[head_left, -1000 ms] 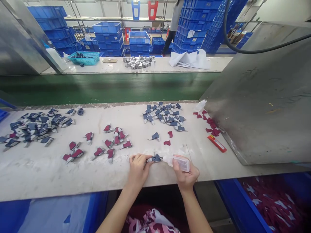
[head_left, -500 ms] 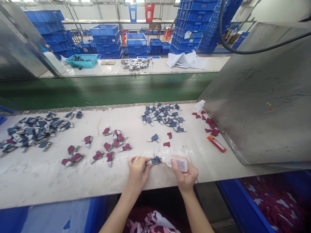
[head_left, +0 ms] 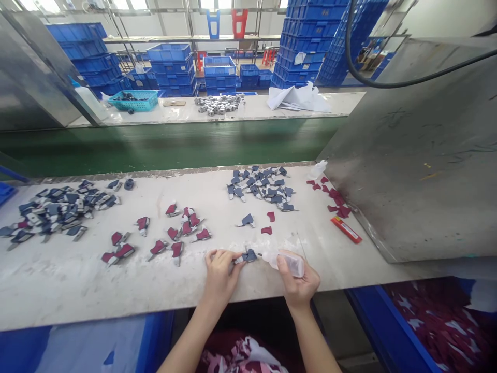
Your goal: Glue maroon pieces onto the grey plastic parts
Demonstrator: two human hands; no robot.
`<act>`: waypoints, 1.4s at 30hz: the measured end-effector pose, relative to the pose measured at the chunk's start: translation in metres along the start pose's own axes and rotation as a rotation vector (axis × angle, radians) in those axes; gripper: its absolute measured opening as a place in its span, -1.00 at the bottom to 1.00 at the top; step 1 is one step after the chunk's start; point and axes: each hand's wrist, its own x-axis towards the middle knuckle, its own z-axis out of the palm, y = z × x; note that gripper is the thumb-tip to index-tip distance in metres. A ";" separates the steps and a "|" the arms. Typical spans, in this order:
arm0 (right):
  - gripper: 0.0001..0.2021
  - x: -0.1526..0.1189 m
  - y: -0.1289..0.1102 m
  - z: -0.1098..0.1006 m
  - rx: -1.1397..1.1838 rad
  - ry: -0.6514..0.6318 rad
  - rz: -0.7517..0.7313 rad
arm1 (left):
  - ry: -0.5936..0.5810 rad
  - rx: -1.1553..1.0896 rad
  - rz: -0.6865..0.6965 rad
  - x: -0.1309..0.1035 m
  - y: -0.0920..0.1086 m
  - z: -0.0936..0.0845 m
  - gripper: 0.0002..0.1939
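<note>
Near the table's front edge my left hand (head_left: 222,268) pinches a small blue-grey part (head_left: 249,255) by its pale end. My right hand (head_left: 301,282) is closed round a clear squeeze bottle (head_left: 291,263), its thin tip pointing left, a small distance from the part. Just beyond lie one loose blue-grey part (head_left: 247,220) and two maroon pieces (head_left: 266,230). A pile of blue-grey parts (head_left: 262,185) sits farther back. Several maroon-faced parts (head_left: 186,227) are spread to the left.
A large pile of blue-grey parts (head_left: 58,210) covers the far left. Maroon pieces (head_left: 337,197) and a red packet (head_left: 346,230) lie at the right, beside a metal panel (head_left: 419,155). Behind runs a green belt (head_left: 186,147). Blue bins (head_left: 399,326) flank the table below.
The bottle in my right hand has moved slightly right, away from the part. My left hand keeps its hold on the part. The view has shifted a little.
</note>
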 end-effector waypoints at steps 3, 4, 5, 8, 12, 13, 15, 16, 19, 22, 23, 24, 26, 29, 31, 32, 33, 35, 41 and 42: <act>-0.73 -0.002 0.003 -0.001 0.007 0.022 0.022 | 0.003 -0.005 -0.001 -0.001 0.000 0.000 -0.96; -0.72 -0.002 0.004 -0.001 0.016 0.032 0.032 | 0.005 -0.009 -0.002 -0.001 -0.001 0.000 -0.96; -0.72 -0.002 0.005 -0.002 0.025 0.038 0.045 | 0.006 -0.013 -0.002 -0.001 -0.001 0.000 -0.96; -0.72 0.000 0.005 -0.002 0.050 0.031 0.068 | 0.006 -0.019 -0.005 -0.001 -0.001 0.000 -0.95; -0.78 0.002 -0.002 0.000 0.085 -0.053 0.061 | -0.006 -0.022 -0.013 0.000 -0.001 0.000 -0.96; -0.78 0.001 -0.003 0.001 0.084 -0.073 0.058 | -0.007 -0.024 -0.016 0.000 -0.001 -0.001 -0.96; -0.78 0.001 -0.005 0.004 0.072 -0.096 0.056 | -0.007 -0.030 -0.024 0.000 -0.001 -0.001 -0.96; -0.78 0.001 -0.006 0.006 0.064 -0.101 0.059 | -0.008 -0.033 -0.028 0.000 -0.001 -0.002 -0.96; -0.78 0.000 -0.005 0.009 0.048 -0.112 0.065 | -0.014 -0.043 -0.039 0.000 0.000 -0.003 -0.97; -0.78 0.001 -0.003 0.011 0.048 -0.123 0.068 | -0.014 -0.054 -0.044 0.001 0.000 -0.002 -0.97; -0.79 0.001 -0.003 0.011 0.051 -0.124 0.072 | -0.013 -0.056 -0.043 0.001 -0.001 -0.002 -0.97; -0.79 0.002 -0.004 0.011 0.058 -0.128 0.078 | -0.012 -0.056 -0.042 0.001 -0.001 -0.002 -0.96; -0.79 0.001 -0.007 0.012 0.079 -0.128 0.108 | -0.012 -0.052 -0.039 0.002 -0.001 -0.002 -0.96; -0.80 -0.001 -0.014 0.015 0.117 -0.121 0.184 | -0.014 -0.048 -0.036 0.002 -0.002 -0.001 -0.96; -0.81 -0.002 -0.019 0.015 0.136 -0.115 0.220 | -0.017 -0.049 -0.034 0.002 -0.002 -0.001 -0.96; -0.82 -0.001 -0.020 0.015 0.146 -0.114 0.227 | -0.017 -0.048 -0.034 0.002 -0.002 -0.001 -0.96; -0.82 -0.001 -0.021 0.015 0.155 -0.111 0.231 | -0.016 -0.046 -0.035 0.002 -0.002 -0.001 -0.95; -0.83 0.001 -0.020 0.014 0.168 -0.108 0.223 | -0.013 -0.040 -0.036 0.002 -0.002 -0.001 -0.95; -0.81 0.004 -0.006 0.006 0.133 -0.074 0.181 | -0.007 -0.018 -0.013 0.001 -0.002 -0.001 -0.92; -0.80 0.004 -0.003 0.003 0.132 -0.047 0.195 | -0.001 -0.016 -0.008 0.001 -0.002 -0.001 -0.92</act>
